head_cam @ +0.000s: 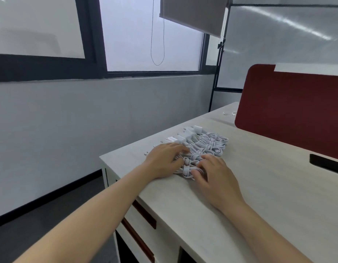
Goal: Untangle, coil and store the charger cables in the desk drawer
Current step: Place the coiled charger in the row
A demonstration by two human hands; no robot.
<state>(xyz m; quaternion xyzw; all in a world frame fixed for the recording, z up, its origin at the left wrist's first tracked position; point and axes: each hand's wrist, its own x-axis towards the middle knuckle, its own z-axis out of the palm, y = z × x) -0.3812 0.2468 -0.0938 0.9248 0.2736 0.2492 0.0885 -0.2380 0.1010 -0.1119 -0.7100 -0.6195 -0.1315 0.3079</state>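
Several white charger cables [209, 144], each coiled and wrapped at its middle, lie side by side in a row on the pale desk top [259, 186], with their white plug adapters [187, 136] at the left end. My left hand [164, 160] lies flat on the near adapters and cable ends, fingers spread. My right hand [213, 172] rests on the nearest coil [189, 170], fingertips curled against its loops. Two desk drawers with dark red handles [143, 215] sit shut in the desk front at the lower left.
A dark red divider panel [293, 111] stands along the desk's right side. A black cable slot [325, 164] is cut into the top at the far right. The desk's left edge drops to a grey floor beside the wall and window.
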